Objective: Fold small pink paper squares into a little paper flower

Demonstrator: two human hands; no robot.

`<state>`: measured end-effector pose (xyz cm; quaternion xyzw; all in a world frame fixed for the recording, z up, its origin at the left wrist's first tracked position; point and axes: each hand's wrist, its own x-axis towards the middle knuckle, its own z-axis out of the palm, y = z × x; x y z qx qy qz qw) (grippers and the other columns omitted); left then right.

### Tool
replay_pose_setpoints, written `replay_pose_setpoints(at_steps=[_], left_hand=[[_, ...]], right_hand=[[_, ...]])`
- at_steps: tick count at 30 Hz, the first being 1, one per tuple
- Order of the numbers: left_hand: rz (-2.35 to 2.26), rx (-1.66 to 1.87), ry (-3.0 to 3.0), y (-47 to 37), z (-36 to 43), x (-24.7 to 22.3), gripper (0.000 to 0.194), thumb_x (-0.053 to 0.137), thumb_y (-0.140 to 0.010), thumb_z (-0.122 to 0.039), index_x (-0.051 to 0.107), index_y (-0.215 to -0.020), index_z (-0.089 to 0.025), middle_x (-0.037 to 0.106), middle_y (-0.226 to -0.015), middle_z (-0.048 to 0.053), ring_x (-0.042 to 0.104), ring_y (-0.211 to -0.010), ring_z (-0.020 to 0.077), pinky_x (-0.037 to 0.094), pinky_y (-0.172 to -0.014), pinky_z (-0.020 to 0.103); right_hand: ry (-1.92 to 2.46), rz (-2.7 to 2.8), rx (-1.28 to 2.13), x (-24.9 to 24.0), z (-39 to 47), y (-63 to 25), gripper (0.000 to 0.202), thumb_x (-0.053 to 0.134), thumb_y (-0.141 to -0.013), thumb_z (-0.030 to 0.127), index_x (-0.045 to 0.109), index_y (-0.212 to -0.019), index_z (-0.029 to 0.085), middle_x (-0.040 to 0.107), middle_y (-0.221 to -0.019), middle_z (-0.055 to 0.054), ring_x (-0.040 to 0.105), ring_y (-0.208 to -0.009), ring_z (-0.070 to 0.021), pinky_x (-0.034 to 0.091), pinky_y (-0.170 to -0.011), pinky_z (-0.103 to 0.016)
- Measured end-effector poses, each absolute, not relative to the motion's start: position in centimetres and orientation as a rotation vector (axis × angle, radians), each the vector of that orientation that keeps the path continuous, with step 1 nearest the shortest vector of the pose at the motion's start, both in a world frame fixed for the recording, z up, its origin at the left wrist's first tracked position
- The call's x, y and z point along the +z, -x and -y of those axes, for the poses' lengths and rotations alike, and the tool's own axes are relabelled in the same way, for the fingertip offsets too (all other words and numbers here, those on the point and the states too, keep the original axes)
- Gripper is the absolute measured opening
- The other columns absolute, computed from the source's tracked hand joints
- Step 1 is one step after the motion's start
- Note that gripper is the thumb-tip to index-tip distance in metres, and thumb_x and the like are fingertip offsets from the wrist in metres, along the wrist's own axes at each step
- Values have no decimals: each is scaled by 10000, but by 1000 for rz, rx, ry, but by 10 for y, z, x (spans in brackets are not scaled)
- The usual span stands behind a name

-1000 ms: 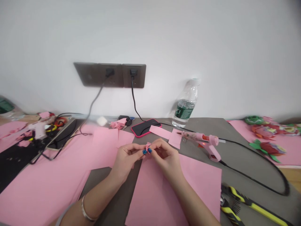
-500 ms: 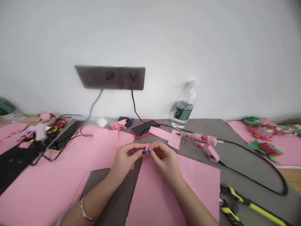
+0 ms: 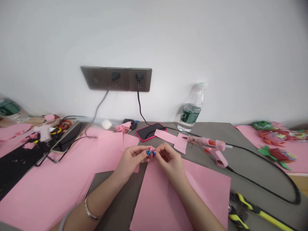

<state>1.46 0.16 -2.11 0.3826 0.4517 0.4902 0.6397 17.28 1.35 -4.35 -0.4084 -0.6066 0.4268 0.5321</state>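
Observation:
Between both hands, a small rolled piece of pink paper [image 3: 152, 149] is pinched at the fingertips. My left hand [image 3: 133, 158] closes on its left side, thumb in front. From the right, my right hand [image 3: 169, 160] grips the same piece, its other fingers curled in. The paper is mostly covered by the fingers and blue thumbnails. Below the hands lies a large pink sheet [image 3: 158, 199]. Small cut pink strips [image 3: 180, 143] rest just beyond the right hand, beside a pink glue gun [image 3: 204, 141] with an orange-red light.
A phone [image 3: 148, 132] and a water bottle [image 3: 191, 110] stand near the wall. Yellow-black pliers [image 3: 260, 213] lie at right, within the loop of a black cable [image 3: 271, 159]. Paper flowers [image 3: 279, 154] sit far right. More pink sheets [image 3: 55, 189] and another phone [image 3: 68, 138] are left.
The view has shifted slightly, so the scene sits a little further right. Both hands still pinch the pink paper, and the left thumb has moved slightly up against it.

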Motion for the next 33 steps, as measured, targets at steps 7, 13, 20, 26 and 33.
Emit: replay_pose_setpoints(at_steps=[7, 13, 20, 26, 33], left_hand=[[-923, 1038, -662, -12, -4, -17, 254, 883, -667, -327, 792, -830, -154, 753, -744, 34, 692, -658, 109, 556, -650, 187], [-959, 1082, -652, -12, -4, -18, 285, 888, -657, -325, 782, -851, -146, 744, -746, 28, 688, -651, 99, 554, -627, 162], [-981, 1146, -759, -11, -4, -20, 292, 873, -679, -333, 754, -869, -145, 717, -714, 18, 663, -630, 97, 546, -601, 165], [-986, 1129, -841, -12, -2, -18, 227, 853, -699, -306, 720, -792, -146, 688, -675, 2, 642, -611, 99, 538, -591, 180], [-1041, 1168, -857, -10, -3, -17, 209, 835, -710, -327, 784, -826, -161, 725, -771, 19, 656, -741, 117, 570, -751, 219]], right_hand=[[843, 1490, 1012, -40, -16, -175, 192, 667, -889, 390, 617, -833, 213, 586, -794, -19, 575, -674, -148, 484, -562, -243], [791, 1433, 1096, -46, -16, -176, 87, 658, -897, 289, 612, -946, 233, 614, -875, -22, 620, -726, -147, 533, -628, -248], [799, 1502, 1058, -41, -16, -177, 42, 644, -886, 182, 641, -896, 222, 639, -869, -34, 650, -774, -163, 552, -687, -276], [799, 1641, 783, -34, -14, -177, 105, 624, -891, 122, 643, -879, 224, 619, -818, -30, 600, -715, -161, 505, -610, -271], [777, 1844, 506, -31, -13, -180, 222, 560, -917, 67, 702, -938, 236, 602, -874, -53, 632, -794, -175, 529, -667, -291]])
